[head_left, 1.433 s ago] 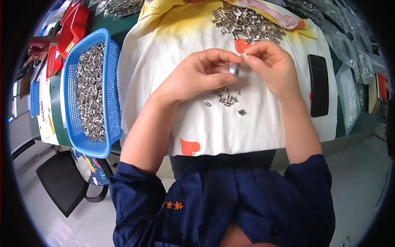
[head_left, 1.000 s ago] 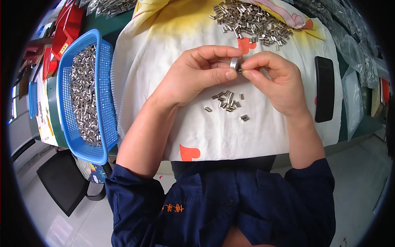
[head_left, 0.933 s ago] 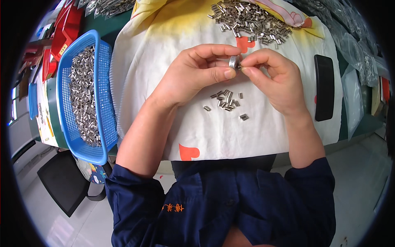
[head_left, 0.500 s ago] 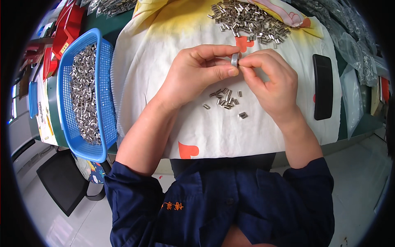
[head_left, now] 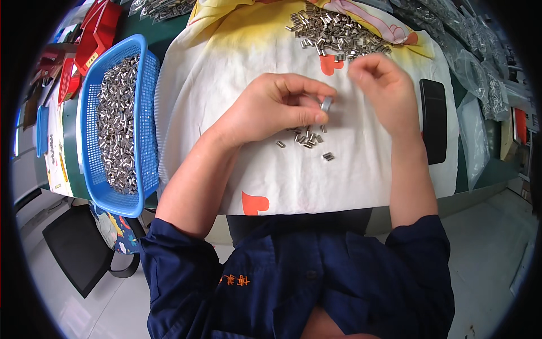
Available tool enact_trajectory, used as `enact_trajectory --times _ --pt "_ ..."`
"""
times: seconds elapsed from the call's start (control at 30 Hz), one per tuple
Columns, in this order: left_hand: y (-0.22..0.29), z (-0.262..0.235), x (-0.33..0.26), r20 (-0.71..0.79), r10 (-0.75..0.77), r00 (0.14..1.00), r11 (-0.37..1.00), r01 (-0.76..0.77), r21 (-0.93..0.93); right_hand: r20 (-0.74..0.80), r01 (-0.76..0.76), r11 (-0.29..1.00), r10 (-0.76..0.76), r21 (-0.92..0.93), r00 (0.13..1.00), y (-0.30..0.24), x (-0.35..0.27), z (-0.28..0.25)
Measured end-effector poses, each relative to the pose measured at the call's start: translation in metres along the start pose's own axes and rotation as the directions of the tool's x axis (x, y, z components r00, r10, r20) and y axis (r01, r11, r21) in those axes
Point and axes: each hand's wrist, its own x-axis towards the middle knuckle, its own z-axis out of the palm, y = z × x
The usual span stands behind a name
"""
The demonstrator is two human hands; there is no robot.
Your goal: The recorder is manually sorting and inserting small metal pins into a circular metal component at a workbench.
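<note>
Holding a round silver metal piece (head_left: 326, 104) in the left hand (head_left: 265, 107), pinched between thumb and fingers, up over the white cloth (head_left: 214, 175). Near the round piece, to the right and a bit higher, the right hand (head_left: 389, 93), apart from it, with thumb and first finger curled close together. Cannot tell about any tiny thing between those tips. Probably at the step of keeping the round piece steady for handling one small part at a time. Looks to call next for a firm left pinch and a soft, careful right one.

Just below the round piece, a few short metal pegs (head_left: 308, 138), smooth and shiny. Well above it, a big heap (head_left: 336, 34) of pegs like those. Far left of it, a blue plastic basket (head_left: 149, 113) full of little holes, loaded with more shiny bits (head_left: 117, 130). Right of it, a flat black slab (head_left: 434, 121), like a phone.
</note>
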Motion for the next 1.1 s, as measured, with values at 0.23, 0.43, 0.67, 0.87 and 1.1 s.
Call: enact_trajectory --times 0.23,0.43,0.67,0.87,1.1 --pt "-0.004 0.000 0.004 0.039 0.020 0.999 0.996 -0.016 -0.085 -0.092 0.171 0.701 -0.321 -0.692 0.943 0.020 0.015 0.017" --pt "-0.008 -0.002 0.005 0.014 0.051 0.999 0.989 -0.048 -0.143 -0.003 0.160 0.664 -0.238 -0.730 0.971 0.015 0.006 0.016" --pt "-0.009 -0.004 0.006 -0.060 0.124 0.990 0.964 -0.134 -0.228 -0.080 -0.030 0.977 0.013 -0.210 0.997 0.004 -0.001 0.018" --pt "-0.007 -0.001 0.006 -0.113 0.122 0.986 0.972 -0.142 -0.188 0.052 -0.021 0.922 0.001 0.386 0.999 -0.006 -0.008 0.023" --pt "-0.008 0.000 0.007 -0.140 0.118 0.983 0.991 -0.125 -0.045 0.021 0.073 0.995 -0.074 0.064 0.997 -0.012 -0.009 0.020"
